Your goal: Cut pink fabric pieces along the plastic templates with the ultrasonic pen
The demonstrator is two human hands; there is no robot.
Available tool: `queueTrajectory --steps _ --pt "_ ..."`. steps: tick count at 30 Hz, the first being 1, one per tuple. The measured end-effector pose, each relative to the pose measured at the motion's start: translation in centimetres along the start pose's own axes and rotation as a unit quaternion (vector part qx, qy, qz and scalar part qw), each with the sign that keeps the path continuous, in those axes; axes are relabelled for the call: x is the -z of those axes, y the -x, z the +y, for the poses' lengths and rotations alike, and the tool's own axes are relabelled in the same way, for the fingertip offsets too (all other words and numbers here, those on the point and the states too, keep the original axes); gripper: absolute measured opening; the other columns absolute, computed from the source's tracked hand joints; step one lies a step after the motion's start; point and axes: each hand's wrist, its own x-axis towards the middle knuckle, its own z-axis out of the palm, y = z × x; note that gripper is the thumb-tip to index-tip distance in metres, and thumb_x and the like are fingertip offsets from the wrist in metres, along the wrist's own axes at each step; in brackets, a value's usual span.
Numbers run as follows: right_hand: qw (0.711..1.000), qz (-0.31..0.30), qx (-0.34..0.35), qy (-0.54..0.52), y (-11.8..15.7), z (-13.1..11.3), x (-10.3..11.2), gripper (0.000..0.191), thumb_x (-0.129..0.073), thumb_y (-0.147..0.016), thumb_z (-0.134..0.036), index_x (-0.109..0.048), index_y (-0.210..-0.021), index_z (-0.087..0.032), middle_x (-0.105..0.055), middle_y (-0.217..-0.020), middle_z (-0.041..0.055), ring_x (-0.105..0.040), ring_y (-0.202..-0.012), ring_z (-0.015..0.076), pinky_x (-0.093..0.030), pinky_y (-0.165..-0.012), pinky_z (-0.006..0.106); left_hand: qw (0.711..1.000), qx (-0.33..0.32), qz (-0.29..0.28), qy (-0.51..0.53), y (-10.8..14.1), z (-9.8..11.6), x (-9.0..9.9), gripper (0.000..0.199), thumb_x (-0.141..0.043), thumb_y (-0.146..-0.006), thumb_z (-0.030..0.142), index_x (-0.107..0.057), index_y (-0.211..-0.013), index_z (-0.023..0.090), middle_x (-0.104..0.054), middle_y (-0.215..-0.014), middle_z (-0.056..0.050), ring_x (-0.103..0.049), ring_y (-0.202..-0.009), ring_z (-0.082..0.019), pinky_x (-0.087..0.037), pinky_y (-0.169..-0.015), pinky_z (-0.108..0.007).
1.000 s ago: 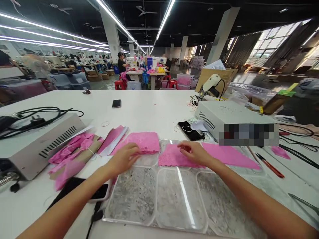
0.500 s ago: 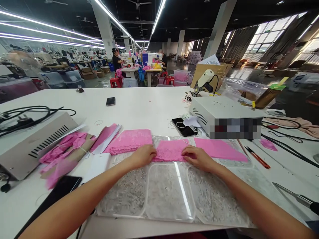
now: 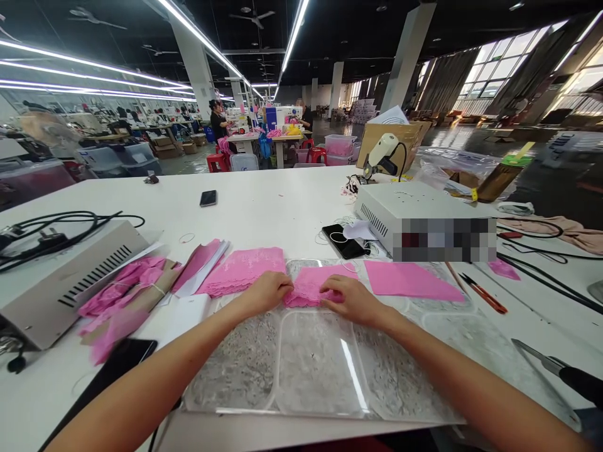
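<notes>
A small piece of pink lace fabric [image 3: 308,282] with a scalloped near edge lies on the clear-and-grey patterned mat [image 3: 318,370]. My left hand [image 3: 268,292] is closed, thumb and fingers pinching its left corner. At the right part of the near edge, my right hand [image 3: 351,298] has its fingers curled over the lace, which looks bunched there. Left of my left hand rests a stack of pink lace pieces [image 3: 254,267]. Beyond my right hand a plain pink fabric piece [image 3: 409,281] lies flat.
A black phone [image 3: 346,242] and a grey metal box [image 3: 419,204] stand beyond the right fabric. Orange-handled snips [image 3: 485,295] and a black-handled tool [image 3: 560,367] lie at right. Bundled pink fabric [image 3: 127,289] and another grey box [image 3: 70,282] are at left.
My right hand has moved left along the lace edge, closer to my left hand, and the lace between them has bunched up. My left hand stays at the left corner.
</notes>
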Motion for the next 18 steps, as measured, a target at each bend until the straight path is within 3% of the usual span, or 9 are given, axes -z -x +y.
queueTrajectory --steps 5,11,18 --pt "1.0 0.0 0.008 0.027 -0.8 -1.4 -1.1 0.015 -0.066 -0.08 -0.027 -0.066 -0.093 -0.019 -0.069 -0.094 0.0066 -0.064 -0.084 0.019 -0.049 -0.074 0.031 1.0 0.008 0.01 0.002 -0.1 0.2 0.2 0.024 -0.045 -0.081 0.013 -0.06 -0.063 0.018 -0.063 -0.065 0.0 -0.055 -0.062 -0.015 -0.037 -0.059 -0.024" --pt "0.996 0.038 -0.04 0.069 -2.7 -3.0 -3.1 0.024 -0.06 -0.084 -0.04 -0.065 -0.092 -0.018 -0.068 -0.093 0.0079 -0.063 -0.083 0.0191 -0.046 -0.071 0.03 1.0 -0.003 0.015 0.003 -0.3 0.4 -0.2 0.019 -0.049 -0.08 0.014 -0.063 -0.068 0.018 -0.064 -0.072 -0.001 -0.058 -0.069 -0.016 -0.04 -0.065 -0.025" --pt "0.986 0.044 -0.101 0.127 -3.0 -2.3 -3.8 0.01 -0.06 -0.077 -0.019 -0.067 -0.084 -0.019 -0.068 -0.087 0.0055 -0.062 -0.079 0.0175 -0.041 -0.065 0.027 0.999 0.008 0.043 0.002 0.2 -0.7 -0.1 0.022 -0.046 -0.087 0.017 -0.06 -0.07 0.018 -0.064 -0.076 -0.003 -0.059 -0.072 -0.017 -0.042 -0.067 -0.027"
